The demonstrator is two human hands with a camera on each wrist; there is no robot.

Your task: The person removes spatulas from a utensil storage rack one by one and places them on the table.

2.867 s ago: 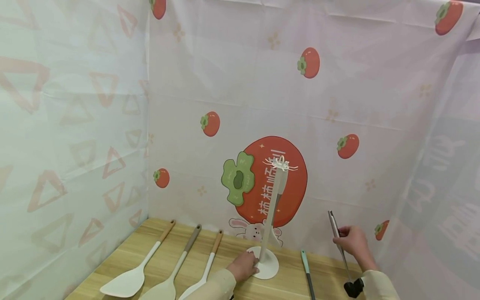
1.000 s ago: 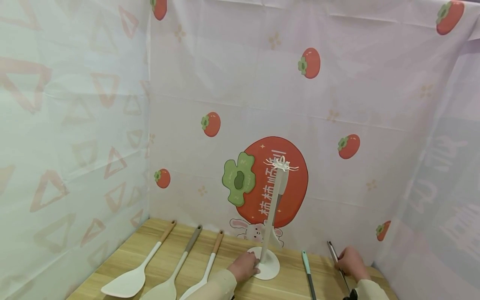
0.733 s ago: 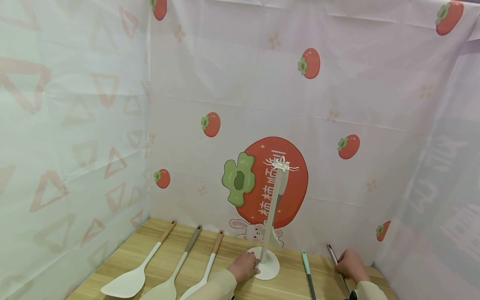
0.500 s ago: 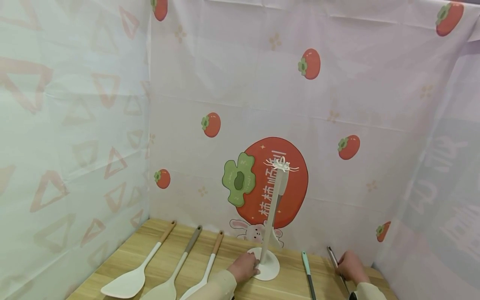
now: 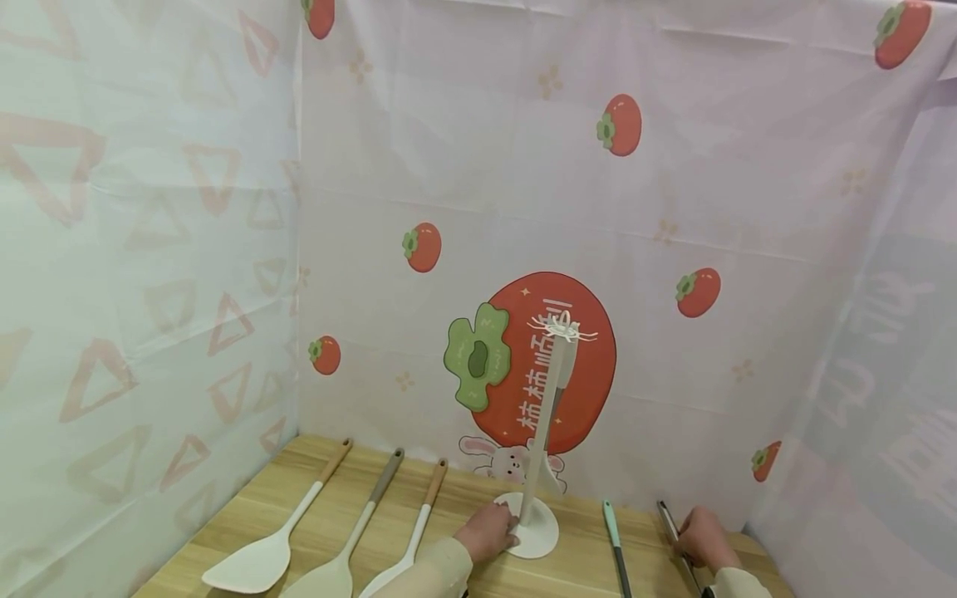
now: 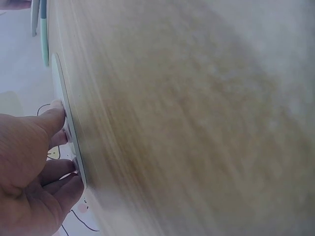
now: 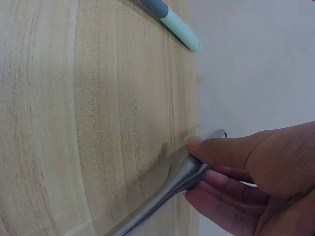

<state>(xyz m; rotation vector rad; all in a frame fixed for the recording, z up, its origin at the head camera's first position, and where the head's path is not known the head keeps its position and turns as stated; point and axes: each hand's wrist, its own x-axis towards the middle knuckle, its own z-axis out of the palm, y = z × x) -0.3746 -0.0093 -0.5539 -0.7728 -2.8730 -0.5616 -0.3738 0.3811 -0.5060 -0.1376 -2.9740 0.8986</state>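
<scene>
A white utensil stand (image 5: 540, 453) with a round base and hooks on top is in the middle of the head view. My left hand (image 5: 484, 531) holds its base (image 5: 540, 540), fingertips and thumb at the disc near the pole. A grey-handled utensil (image 5: 554, 407) hangs behind the pole. On the right, thumb and fingers of my right hand (image 5: 703, 536) pinch a metal-handled utensil (image 7: 179, 179) below its handle's end. It slants low over the wooden table, and its head is out of view. Just left of it lies a mint-and-grey-handled utensil (image 5: 612, 525).
Two white turners with wooden handles, one at far left (image 5: 299, 507) and one nearer the stand (image 5: 422, 527), lie on the wooden table (image 5: 254, 498). Between them is a cream turner with a grey handle (image 5: 377, 490). Printed cloth walls (image 5: 359, 166) enclose the table's back and sides.
My right hand has lowered the metal-handled utensil from steeply raised to close over the table. My left hand and the stand have stayed in place.
</scene>
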